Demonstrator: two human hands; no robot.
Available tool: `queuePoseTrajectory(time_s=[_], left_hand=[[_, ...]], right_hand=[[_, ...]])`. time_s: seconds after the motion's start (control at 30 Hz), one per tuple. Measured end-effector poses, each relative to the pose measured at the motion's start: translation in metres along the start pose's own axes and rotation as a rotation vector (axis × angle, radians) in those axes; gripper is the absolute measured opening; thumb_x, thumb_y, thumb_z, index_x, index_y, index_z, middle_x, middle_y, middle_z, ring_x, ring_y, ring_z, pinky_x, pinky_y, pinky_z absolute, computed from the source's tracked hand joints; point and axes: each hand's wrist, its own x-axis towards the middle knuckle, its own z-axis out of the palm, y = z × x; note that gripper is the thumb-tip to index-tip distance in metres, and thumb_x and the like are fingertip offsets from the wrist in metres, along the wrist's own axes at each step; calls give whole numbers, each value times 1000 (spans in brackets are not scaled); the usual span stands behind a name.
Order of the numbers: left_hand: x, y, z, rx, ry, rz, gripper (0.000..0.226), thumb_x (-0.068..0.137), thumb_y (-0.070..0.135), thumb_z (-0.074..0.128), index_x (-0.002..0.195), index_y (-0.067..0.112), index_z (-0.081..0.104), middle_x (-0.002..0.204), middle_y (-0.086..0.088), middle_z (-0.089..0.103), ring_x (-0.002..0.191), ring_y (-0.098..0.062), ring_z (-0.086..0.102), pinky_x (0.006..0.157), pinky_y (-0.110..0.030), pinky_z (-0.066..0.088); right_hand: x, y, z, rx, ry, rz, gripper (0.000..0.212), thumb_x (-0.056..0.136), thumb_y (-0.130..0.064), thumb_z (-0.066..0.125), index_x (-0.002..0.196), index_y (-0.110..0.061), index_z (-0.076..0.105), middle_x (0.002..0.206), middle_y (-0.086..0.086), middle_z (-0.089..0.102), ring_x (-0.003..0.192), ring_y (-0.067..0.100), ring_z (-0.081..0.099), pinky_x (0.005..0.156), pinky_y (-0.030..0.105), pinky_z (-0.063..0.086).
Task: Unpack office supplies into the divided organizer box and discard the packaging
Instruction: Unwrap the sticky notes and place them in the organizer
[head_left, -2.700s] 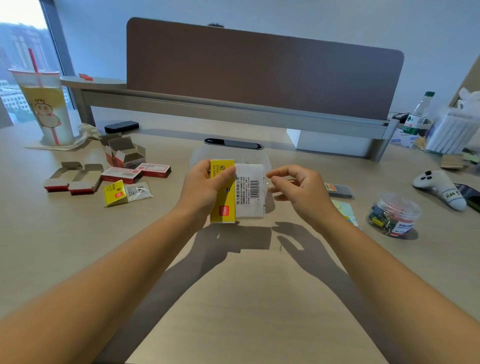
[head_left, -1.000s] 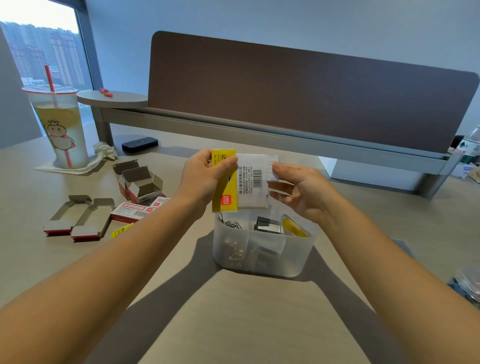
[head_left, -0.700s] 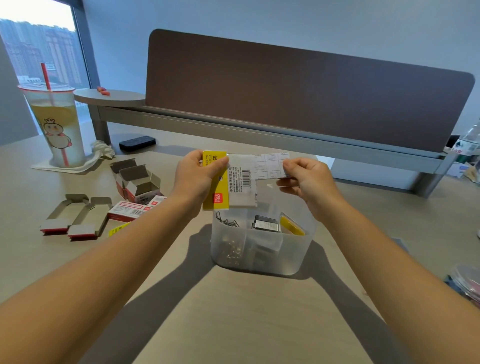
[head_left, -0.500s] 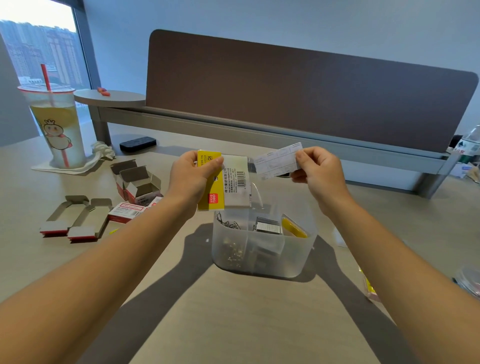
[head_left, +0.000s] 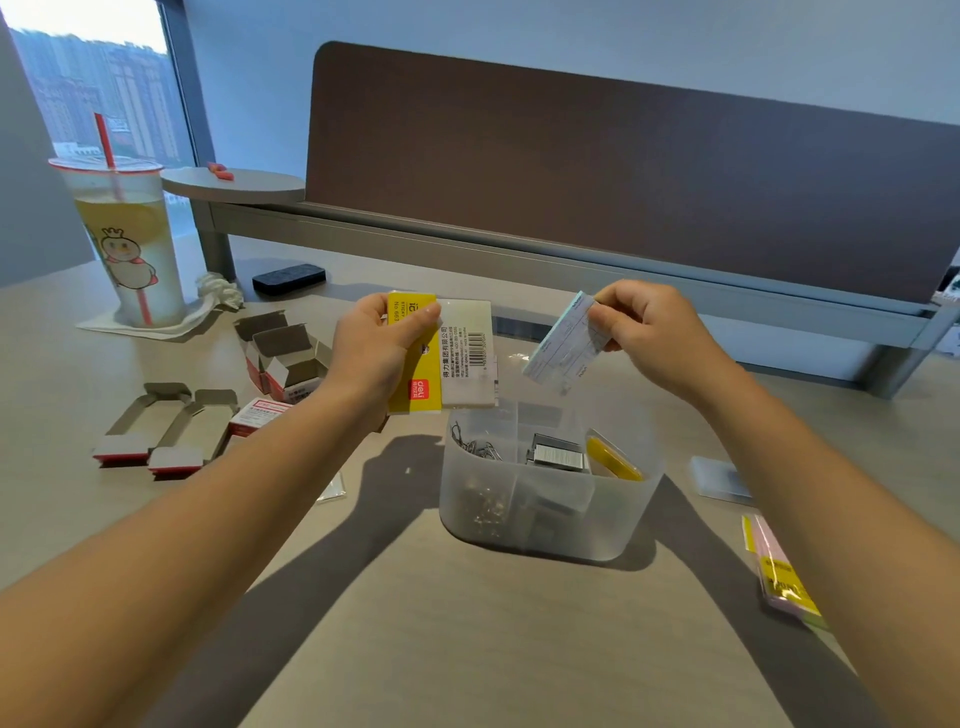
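Pale-blue sticky-note pad (head_left: 563, 339) above organizer box (head_left: 545, 525), pinched at top corner by right hand (head_left: 647, 332), likely light, bendy; yellow-headed wrapper (head_left: 441, 358) gripped by left hand (head_left: 376, 353) above box's left.

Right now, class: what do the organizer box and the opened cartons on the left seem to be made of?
Organizer box: frosted translucent plastic, it seems; contents show dimly through its wall. Opened cartons: thin matte cardboard, grey-brown inside with folded flaps.

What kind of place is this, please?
Most likely an office, at a shared desk. A brown divider panel stands along the back of it, the window shows city towers, and a clear organizer box holds paper clips and staples.
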Motion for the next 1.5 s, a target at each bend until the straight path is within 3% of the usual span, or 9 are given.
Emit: queuePoseTrajectory(time_s=[0.13, 0.33, 0.47, 0.57, 0.7, 0.97, 1.2, 1.37, 1.5], left_hand=[[-1, -1, 3, 3, -12, -8, 13, 89, 24, 49, 98, 15, 48, 93, -1, 59, 73, -12, 60, 61, -26, 52], [-1, -3, 6, 4, -32, -4, 9, 89, 25, 49, 80, 23, 48, 82, 5, 58, 71, -11, 59, 57, -23, 50], [0, -5, 7, 31, -25, -11, 9, 89, 24, 49, 93, 16, 48, 93, -1, 59, 74, -12, 60, 58, -22, 51], [1, -4, 8, 36, -36, -12, 6, 89, 24, 49, 86, 19, 49, 94, -2, 60, 72, -11, 60, 59, -22, 51], [1, -4, 12, 41, -36, -23, 11, 89, 24, 49, 94, 15, 49, 97, -4, 60, 78, -15, 61, 62, -25, 52], [1, 2, 19, 8, 26, -58, 8, 88, 20, 52, 88, 13, 48, 106, -10, 60, 91, -24, 61, 76, -36, 53], [-12, 7, 24, -67, -8, -58, 13, 88, 19, 51, 77, 19, 44, 101, -9, 58, 89, -22, 60, 78, -36, 54], [-14, 11, 20, -67, 3, -43, 7, 89, 20, 49, 90, 13, 47, 107, -12, 59, 93, -24, 61, 81, -38, 53], [-14, 12, 19, -73, -2, -51, 12, 89, 20, 48, 98, 12, 46, 110, -11, 59, 95, -24, 61, 81, -37, 52]], right_hand=[[-3, 1, 2, -67, -157, 16, 16, 92, -18, 43, 85, -9, 54, 90, 3, 53, 83, 20, 51, 68, 23, 45], [-3, 8, 26, -119, -267, 39, 21, 88, -17, 50, 98, -4, 63, 93, 6, 58, 67, 11, 47, 55, 15, 37], [0, 9, 31, -60, -261, 31, 19, 85, -14, 56, 98, -4, 65, 89, 2, 57, 72, 11, 49, 62, 16, 42], [0, 7, 32, -12, -262, 20, 11, 83, -13, 59, 91, -7, 64, 87, 0, 55, 67, 8, 48, 61, 13, 42], [1, 11, 36, -63, -241, -6, 15, 81, -13, 62, 94, -7, 64, 89, 0, 52, 66, 7, 45, 59, 11, 38], [-9, 4, 22, 215, 10, -40, 5, 86, -18, 55, 83, -16, 51, 76, -11, 51, 71, 6, 50, 58, 4, 43], [-18, -7, 26, 190, -37, -46, 28, 82, -15, 60, 70, -27, 38, 98, -3, 57, 78, 15, 54, 58, 15, 49], [-21, -9, 21, 189, -82, -44, 5, 87, -19, 53, 84, -16, 55, 94, -2, 54, 73, 7, 50, 60, 12, 44], [-21, -11, 21, 265, -184, -10, 17, 89, -23, 48, 93, -15, 63, 94, -2, 53, 77, 5, 50, 64, 11, 42]])
